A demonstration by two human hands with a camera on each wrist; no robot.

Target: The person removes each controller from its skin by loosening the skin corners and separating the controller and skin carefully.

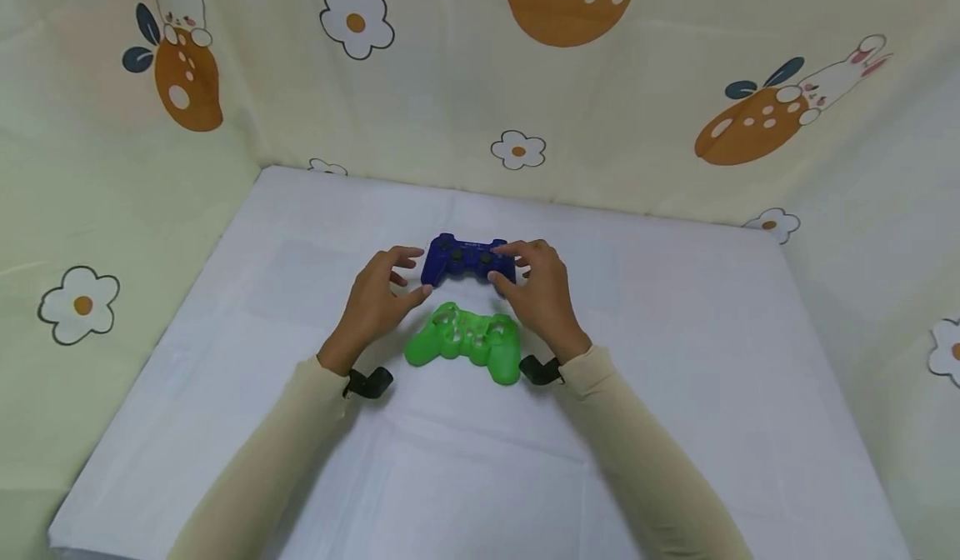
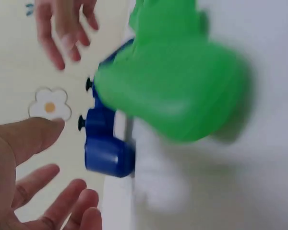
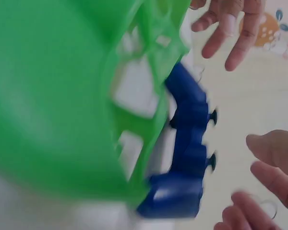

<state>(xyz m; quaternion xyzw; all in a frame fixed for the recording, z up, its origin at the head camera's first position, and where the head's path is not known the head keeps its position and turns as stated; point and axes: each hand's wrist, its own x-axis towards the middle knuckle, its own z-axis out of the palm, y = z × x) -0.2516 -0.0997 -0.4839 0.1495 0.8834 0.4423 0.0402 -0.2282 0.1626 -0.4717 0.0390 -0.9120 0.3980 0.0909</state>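
Head view: 2 hands (image 1: 457,297) flank glossy blue controller (image 1: 467,261); green silicone cover (image 1: 466,342) nearer.

A white-covered table (image 1: 675,393) carries two things near its middle: a blue game controller (image 1: 467,261), and a green controller cover (image 1: 465,342) just at its 6 o'clock.

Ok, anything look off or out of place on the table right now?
Nothing looks damaged or spilled. The green cover lies empty, its button holes open, just in front of the blue controller. The left hand and right hand flank the controller.
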